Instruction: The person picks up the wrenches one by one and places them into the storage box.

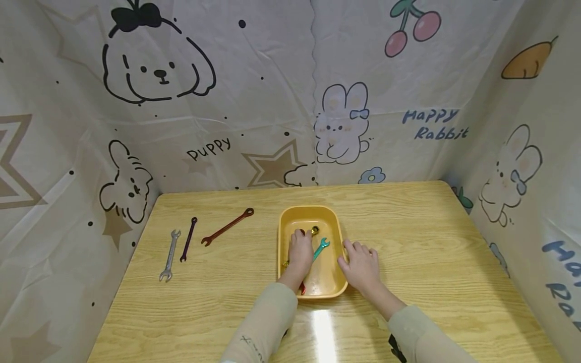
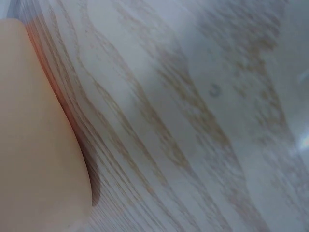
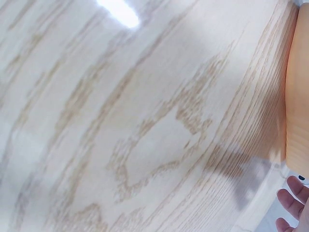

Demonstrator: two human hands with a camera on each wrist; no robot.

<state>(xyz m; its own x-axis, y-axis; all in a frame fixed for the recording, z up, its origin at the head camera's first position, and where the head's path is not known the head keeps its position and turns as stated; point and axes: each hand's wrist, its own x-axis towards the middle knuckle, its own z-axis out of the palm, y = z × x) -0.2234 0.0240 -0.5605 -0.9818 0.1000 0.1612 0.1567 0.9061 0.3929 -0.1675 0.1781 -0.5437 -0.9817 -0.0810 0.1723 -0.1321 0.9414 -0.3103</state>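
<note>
My left hand (image 1: 301, 252) reaches down into a yellow plastic tray (image 1: 340, 291), its fingertips over the wrenches lying inside. A teal wrench (image 1: 321, 246) lies just right of that hand. A gold wrench (image 1: 315, 230) shows its ring end by the fingertips, the middle covered by the hand. Below the wrist peeks the end of a red wrench (image 1: 302, 289). I cannot tell whether the left fingers grip one. My right hand (image 1: 361, 263) is at the tray's right rim, fingers relaxed and slightly spread; its fingertips (image 3: 291, 203) also show in the right wrist view.
Left of the tray, on the wooden table (image 1: 218, 297), lie a silver wrench (image 1: 170, 256), a dark purple wrench (image 1: 188, 239) and a brownish-red wrench (image 1: 228, 227). A printed cloth (image 1: 263, 65) hangs behind the table and along both sides.
</note>
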